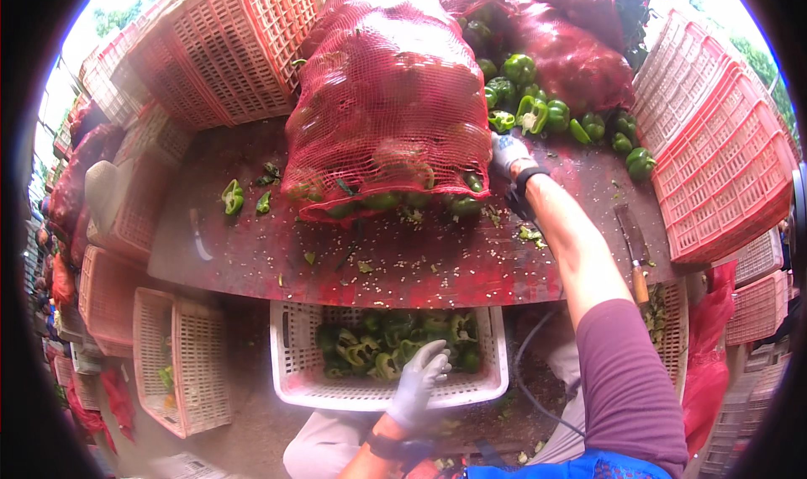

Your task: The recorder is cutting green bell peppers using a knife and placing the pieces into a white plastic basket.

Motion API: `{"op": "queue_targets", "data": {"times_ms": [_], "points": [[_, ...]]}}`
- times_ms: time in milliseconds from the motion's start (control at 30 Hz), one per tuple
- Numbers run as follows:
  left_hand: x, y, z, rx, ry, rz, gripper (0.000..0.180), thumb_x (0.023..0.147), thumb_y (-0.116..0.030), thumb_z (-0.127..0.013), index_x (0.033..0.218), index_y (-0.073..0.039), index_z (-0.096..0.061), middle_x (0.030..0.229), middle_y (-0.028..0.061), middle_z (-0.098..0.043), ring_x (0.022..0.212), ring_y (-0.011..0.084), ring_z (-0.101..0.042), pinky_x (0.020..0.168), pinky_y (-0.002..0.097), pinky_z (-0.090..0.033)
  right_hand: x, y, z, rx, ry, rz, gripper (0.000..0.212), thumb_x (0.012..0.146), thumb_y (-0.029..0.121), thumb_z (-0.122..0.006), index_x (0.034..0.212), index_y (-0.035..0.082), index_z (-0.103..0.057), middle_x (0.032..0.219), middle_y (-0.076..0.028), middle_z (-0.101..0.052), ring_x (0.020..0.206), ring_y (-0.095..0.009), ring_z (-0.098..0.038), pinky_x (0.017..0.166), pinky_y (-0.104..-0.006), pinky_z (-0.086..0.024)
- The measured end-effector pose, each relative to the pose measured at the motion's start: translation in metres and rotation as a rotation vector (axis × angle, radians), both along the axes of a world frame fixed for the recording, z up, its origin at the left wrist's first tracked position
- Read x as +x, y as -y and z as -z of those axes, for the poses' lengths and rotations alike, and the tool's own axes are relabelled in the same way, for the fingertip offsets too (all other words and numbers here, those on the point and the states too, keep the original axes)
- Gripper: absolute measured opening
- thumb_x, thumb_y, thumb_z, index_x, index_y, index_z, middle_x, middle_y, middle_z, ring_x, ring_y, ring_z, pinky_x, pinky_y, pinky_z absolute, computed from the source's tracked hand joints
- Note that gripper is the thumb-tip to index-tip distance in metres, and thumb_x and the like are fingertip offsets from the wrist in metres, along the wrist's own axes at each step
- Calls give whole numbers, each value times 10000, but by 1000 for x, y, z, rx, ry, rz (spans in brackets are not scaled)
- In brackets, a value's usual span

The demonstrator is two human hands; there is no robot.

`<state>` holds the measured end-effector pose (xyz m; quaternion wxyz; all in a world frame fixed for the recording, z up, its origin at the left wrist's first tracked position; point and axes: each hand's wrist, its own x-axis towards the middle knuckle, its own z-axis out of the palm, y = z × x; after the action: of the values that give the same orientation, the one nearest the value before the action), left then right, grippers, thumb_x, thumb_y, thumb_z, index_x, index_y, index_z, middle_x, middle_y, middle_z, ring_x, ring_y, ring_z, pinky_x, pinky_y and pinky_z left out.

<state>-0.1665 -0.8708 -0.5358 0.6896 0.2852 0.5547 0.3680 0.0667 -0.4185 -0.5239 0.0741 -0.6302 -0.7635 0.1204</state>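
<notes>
My right hand (509,154), gloved, reaches across the red wet table (420,269) and presses against the bulging red mesh sack of green peppers (387,101); whether its fingers grasp the netting I cannot tell. My left hand (418,382), gloved, fingers spread and empty, hangs over the pale plastic crate of cut green peppers (387,353) below the table edge. Loose green peppers (538,109) lie just beside the sack.

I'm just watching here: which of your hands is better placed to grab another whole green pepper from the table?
Probably the right hand: it is stretched out beside the loose peppers. The left hand hangs low over the white crate.
</notes>
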Motion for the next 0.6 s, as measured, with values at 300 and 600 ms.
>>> {"op": "queue_targets", "data": {"times_ms": [300, 600], "points": [[5, 1, -10, 104, 105, -35, 659, 1039, -368, -590, 1566, -59, -343, 1463, 185, -526, 1025, 209, -693, 841, 317, -557, 40, 181, -57, 85, -203, 21, 318, 913, 232, -616, 1162, 35, -633, 1003, -257, -705, 972, -417, -694, 859, -499, -545], [19, -5, -14, 436, 86, -107, 482, 1039, -322, -616, 1435, -68, -515, 1237, 44, -622, 1008, 121, -629, 844, 296, -563, -52, 389, -71, 186, -270, -651, 298, 837, 122, -666, 1112, 30, -598, 908, -172, -687, 870, -346, -704, 740, -444, -570]]}}
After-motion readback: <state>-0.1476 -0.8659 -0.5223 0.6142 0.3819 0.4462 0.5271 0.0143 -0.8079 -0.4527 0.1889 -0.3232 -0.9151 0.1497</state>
